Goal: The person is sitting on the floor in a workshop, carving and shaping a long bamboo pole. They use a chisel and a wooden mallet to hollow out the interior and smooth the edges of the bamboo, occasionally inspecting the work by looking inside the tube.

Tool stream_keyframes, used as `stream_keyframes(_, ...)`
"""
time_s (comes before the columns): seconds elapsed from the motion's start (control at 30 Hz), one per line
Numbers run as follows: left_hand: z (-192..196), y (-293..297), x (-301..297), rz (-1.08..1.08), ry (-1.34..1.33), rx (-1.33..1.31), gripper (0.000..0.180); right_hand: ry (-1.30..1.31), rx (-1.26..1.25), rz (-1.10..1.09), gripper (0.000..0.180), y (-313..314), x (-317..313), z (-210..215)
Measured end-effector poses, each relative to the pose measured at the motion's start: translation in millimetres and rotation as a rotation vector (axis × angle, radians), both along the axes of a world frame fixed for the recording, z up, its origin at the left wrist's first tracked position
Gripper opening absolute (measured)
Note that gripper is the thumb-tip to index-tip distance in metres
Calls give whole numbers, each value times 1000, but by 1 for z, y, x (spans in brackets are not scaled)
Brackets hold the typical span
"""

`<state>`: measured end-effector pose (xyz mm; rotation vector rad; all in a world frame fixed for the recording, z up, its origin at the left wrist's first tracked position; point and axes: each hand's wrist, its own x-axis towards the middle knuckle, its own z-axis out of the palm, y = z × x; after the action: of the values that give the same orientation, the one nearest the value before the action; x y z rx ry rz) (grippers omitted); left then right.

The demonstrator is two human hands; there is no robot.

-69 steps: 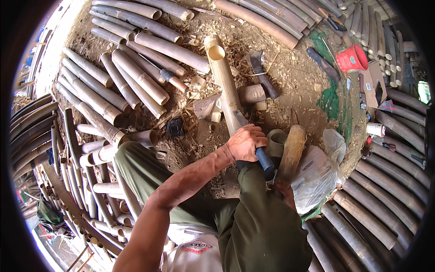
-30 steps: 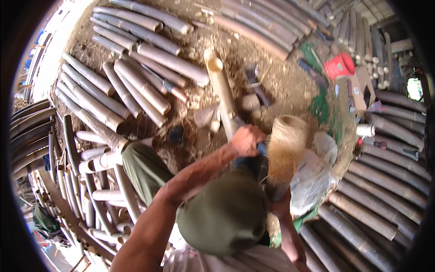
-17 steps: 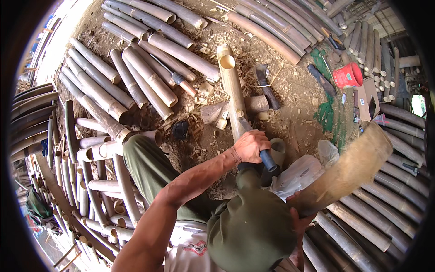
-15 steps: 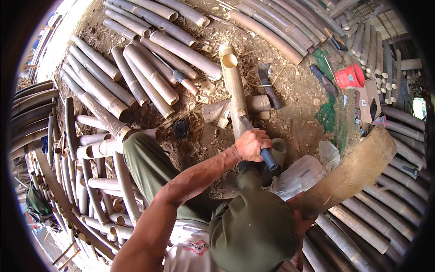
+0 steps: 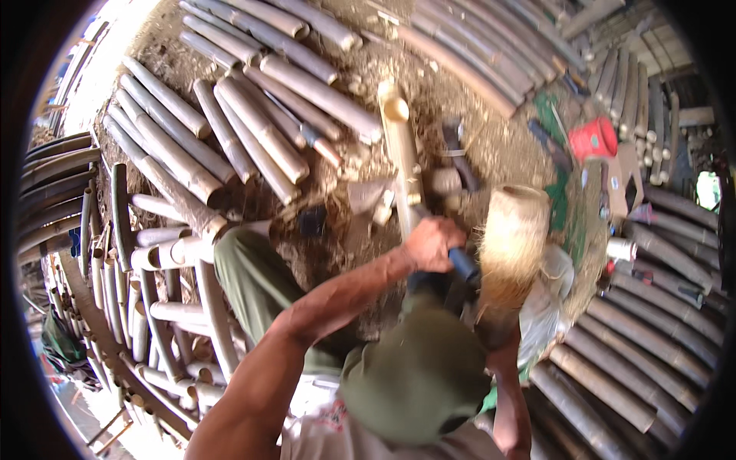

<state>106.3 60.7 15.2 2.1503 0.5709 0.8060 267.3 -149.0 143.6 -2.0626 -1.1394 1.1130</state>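
My left hand (image 5: 431,244) is closed round a chisel with a blue handle (image 5: 464,264). Its blade lies against a bamboo pole (image 5: 399,153) stretching away from my knees, with an oval hole cut near its far end. A thick wooden mallet (image 5: 515,230), pale and frayed on its face, stands just right of the chisel handle; I cannot tell whether they touch. My right hand (image 5: 502,343), blurred and partly hidden, grips the mallet at its lower end. The near part of the pole disappears behind my left hand and my raised knee (image 5: 406,368).
Bamboo poles (image 5: 261,130) lie in rows on the chip-strewn ground ahead, with more (image 5: 613,360) at right. A bamboo rack (image 5: 180,310) stands left. A dark-bladed tool (image 5: 458,157), a chisel with an orange-brown handle (image 5: 322,146), a red bucket (image 5: 593,138) and a plastic bag (image 5: 543,299) lie around.
The mallet has swung left from the far right to beside the chisel handle, turning more upright. My left hand keeps hold of the chisel in nearly the same place.
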Motion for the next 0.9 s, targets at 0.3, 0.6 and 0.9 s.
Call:
stream_keyframes(0.3,-5,-2,9,24,32,-16,32,75,114,-19,78,-15,6,5)
stream_keyframes(0.6,-6,7,9,64,-143,21,16,265,449,9,70,-28,13,-26)
stream_keyframes(0.9,41,90,-24,810,-913,-753,23,511,428,-126,79,-8,51,-21)
